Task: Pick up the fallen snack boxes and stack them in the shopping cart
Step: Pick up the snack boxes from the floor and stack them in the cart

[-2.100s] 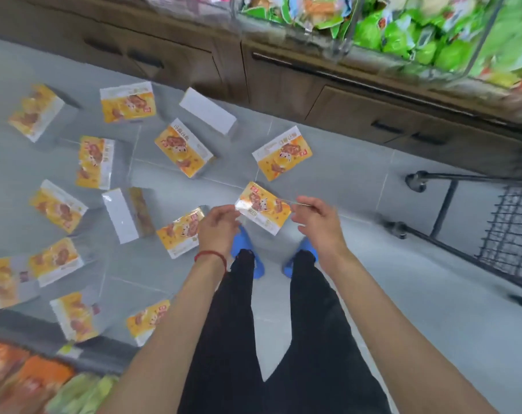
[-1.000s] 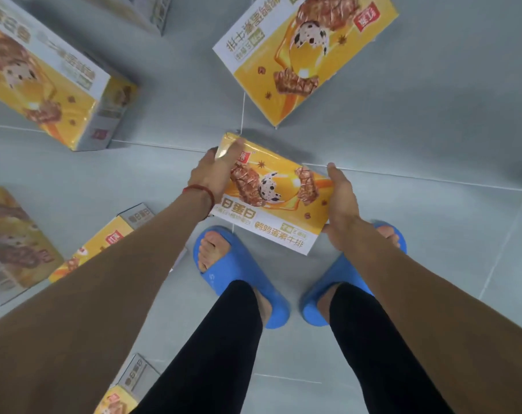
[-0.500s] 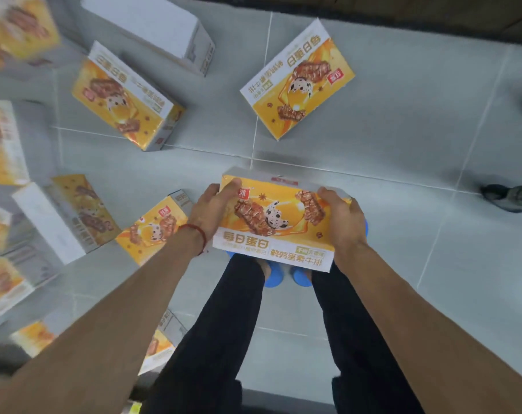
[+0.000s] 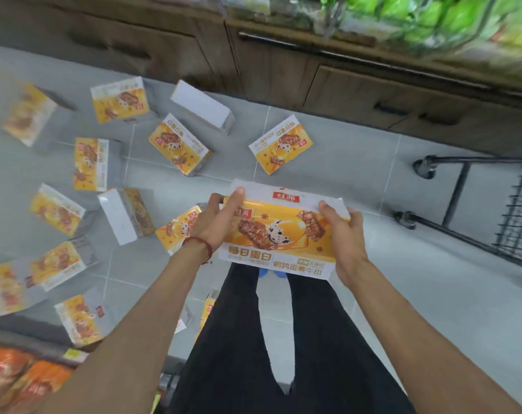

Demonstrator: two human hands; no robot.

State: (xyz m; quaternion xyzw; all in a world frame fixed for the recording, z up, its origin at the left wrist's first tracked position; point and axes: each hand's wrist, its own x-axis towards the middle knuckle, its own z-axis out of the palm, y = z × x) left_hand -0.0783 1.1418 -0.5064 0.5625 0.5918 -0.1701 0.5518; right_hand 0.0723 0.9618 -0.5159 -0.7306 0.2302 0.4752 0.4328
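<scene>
I hold one yellow-and-white snack box in front of my body, printed face up, well above the floor. My left hand grips its left end, fingers curled over the far edge. My right hand grips its right end the same way. Several more identical boxes lie scattered on the grey tiles, among them one snack box just beyond the held one and another snack box to its left. The black wire shopping cart stands at the right edge, only partly in view.
A dark wooden cabinet with drawers runs along the far side, with green snack bags on the shelf above it. Orange packets sit on a low shelf at the bottom left. Grey floor lies between me and the cart.
I bent down, took the box off the floor with both hands and rose with it. The view has lifted, so the cabinet and the cart are in sight again.
</scene>
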